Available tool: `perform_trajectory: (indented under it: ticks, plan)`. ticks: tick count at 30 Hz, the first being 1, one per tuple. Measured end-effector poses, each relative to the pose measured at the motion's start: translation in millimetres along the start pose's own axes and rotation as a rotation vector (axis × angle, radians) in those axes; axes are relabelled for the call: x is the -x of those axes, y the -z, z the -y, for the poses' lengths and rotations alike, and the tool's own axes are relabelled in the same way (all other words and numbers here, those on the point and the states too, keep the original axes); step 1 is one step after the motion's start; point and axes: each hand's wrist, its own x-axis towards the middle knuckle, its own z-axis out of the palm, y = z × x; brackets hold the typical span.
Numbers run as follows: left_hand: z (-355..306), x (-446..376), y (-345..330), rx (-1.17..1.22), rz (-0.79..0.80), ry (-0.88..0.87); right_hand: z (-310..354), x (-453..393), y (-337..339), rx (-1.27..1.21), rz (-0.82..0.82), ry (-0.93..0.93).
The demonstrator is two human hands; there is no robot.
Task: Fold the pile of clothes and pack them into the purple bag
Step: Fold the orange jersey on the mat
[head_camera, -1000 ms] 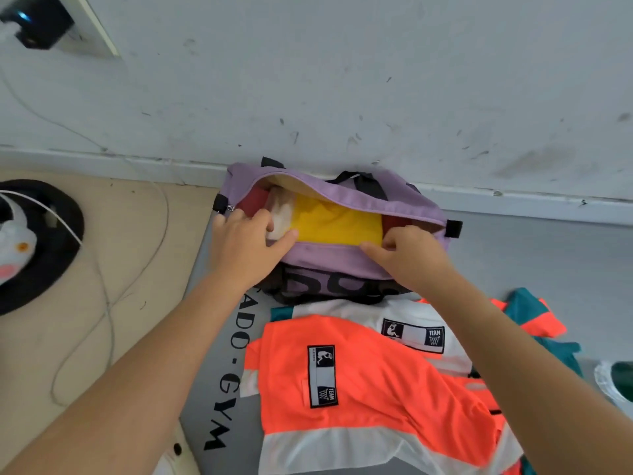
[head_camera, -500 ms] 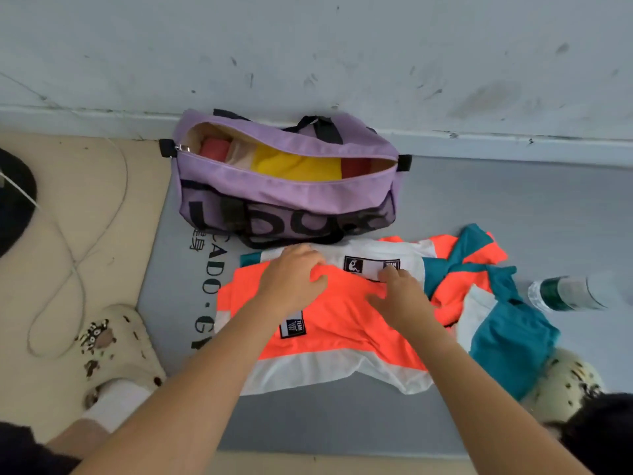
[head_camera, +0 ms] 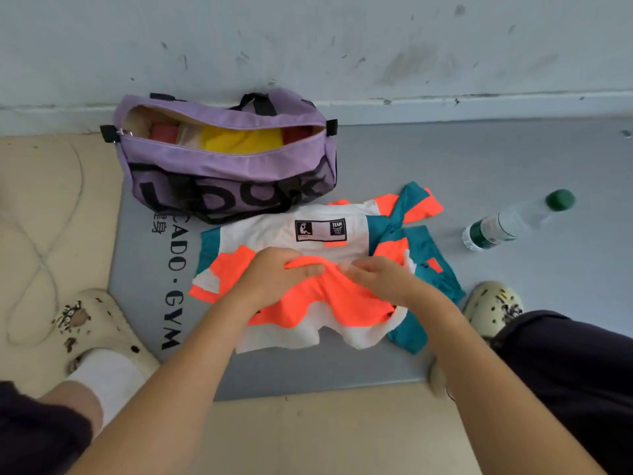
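The purple bag [head_camera: 226, 169] stands unzipped against the wall, with yellow, red and pale folded clothes inside. In front of it on the grey mat lie orange, white and teal garments: an orange and white piece [head_camera: 329, 303] on top of a white one with a black label [head_camera: 291, 231], and a teal and orange one [head_camera: 418, 241] at the right. My left hand [head_camera: 277, 275] grips a bunched fold of the top orange piece. My right hand [head_camera: 376, 275] holds the same piece beside it, fingers closed on the cloth.
A grey gym mat [head_camera: 445, 166] with black lettering lies along the wall. A water bottle [head_camera: 513, 221] with a green cap lies on it at the right. My feet in cream clogs [head_camera: 89, 320] [head_camera: 493, 306] flank the clothes. A thin cable [head_camera: 44, 255] loops on the beige floor at left.
My hands left the bag's opening and came down onto the orange garment. It is now gathered and lifted at its upper edge, and the view has pulled back from the bag.
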Motion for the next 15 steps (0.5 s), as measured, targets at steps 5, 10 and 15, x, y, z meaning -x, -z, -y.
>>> perform_trajectory:
  ticks: [5, 10, 15]
  plan:
    - [-41.6, 52.8, 58.7, 0.402, -0.434, 0.060, 30.7, 36.6, 33.1, 0.255, 0.127, -0.077]
    - [-119.2, 103.9, 96.7, 0.083, -0.104, -0.103, 131.6, 102.3, 56.7, -0.258, 0.082, 0.223]
    - [-188.2, 153.7, 103.1, 0.213, 0.046, -0.349, 207.0, 164.4, 72.0, -0.494, 0.170, 0.484]
